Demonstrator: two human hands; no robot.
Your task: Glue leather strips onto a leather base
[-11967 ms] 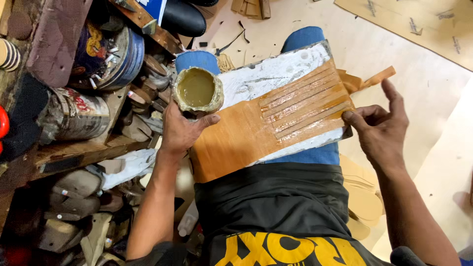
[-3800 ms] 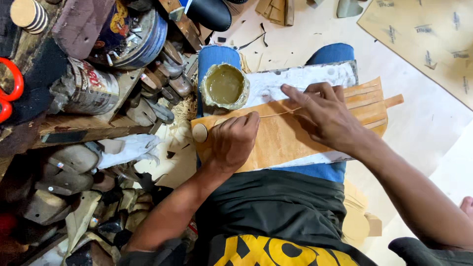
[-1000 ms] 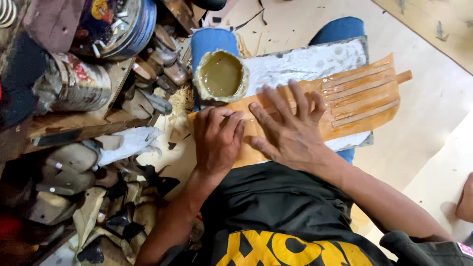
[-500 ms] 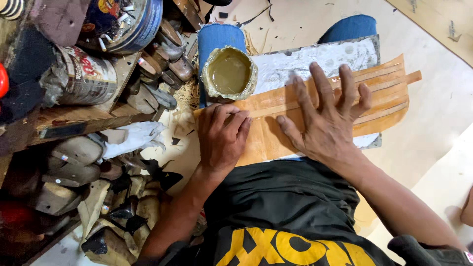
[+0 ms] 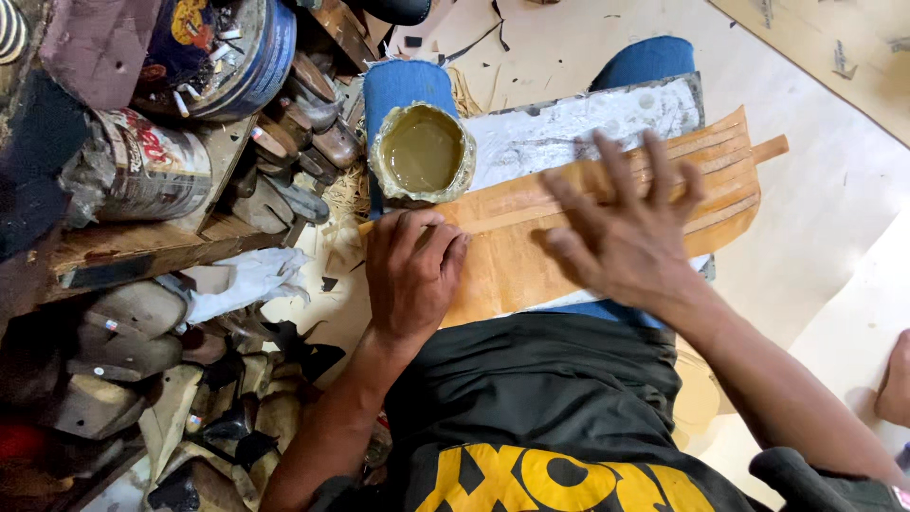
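Head view, both hands spread flat on tan leather sheet (image 5: 512,275), left hand (image 5: 409,281), right hand (image 5: 621,237), glue tin (image 5: 422,152) beside.

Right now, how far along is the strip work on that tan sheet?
Several narrow strips already lie side by side on the tan sheet. In hand: the left hand pins the sheet's near end while the right hand, fingers spread and blurred, presses over the strips. The glue pot remains open; the sheet's lower part is bare.

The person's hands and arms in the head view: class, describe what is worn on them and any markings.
Both hands, left hand and right hand, are bare: no gloves, and no rings or watch visible. The forearms are uncovered, with no sleeves showing. The right hand is motion-blurred.
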